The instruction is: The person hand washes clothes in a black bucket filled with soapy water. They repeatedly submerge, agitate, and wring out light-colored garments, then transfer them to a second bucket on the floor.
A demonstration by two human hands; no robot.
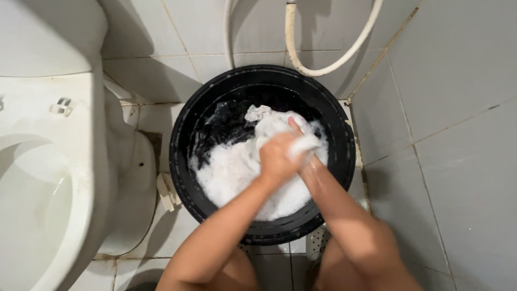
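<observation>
Both hands' grip closed on white cloth (272, 126), left hand (277, 156), right hand (309, 159), black basin (344, 145), tiled floor (447, 178)

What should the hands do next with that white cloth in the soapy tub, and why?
Probably keep rubbing the bunched part between the fists. Both hands, left hand and right hand, grip the white cloth pressed together above the foam in the black basin. Much of the cloth trails into the suds, so shifting the grip to a fresh part looks sensible after that.

This is a home bathroom. A white toilet (48, 161) stands at the left, pale tiles (452, 108) cover the walls and floor, and a hose (323, 67) hangs in the corner.
</observation>
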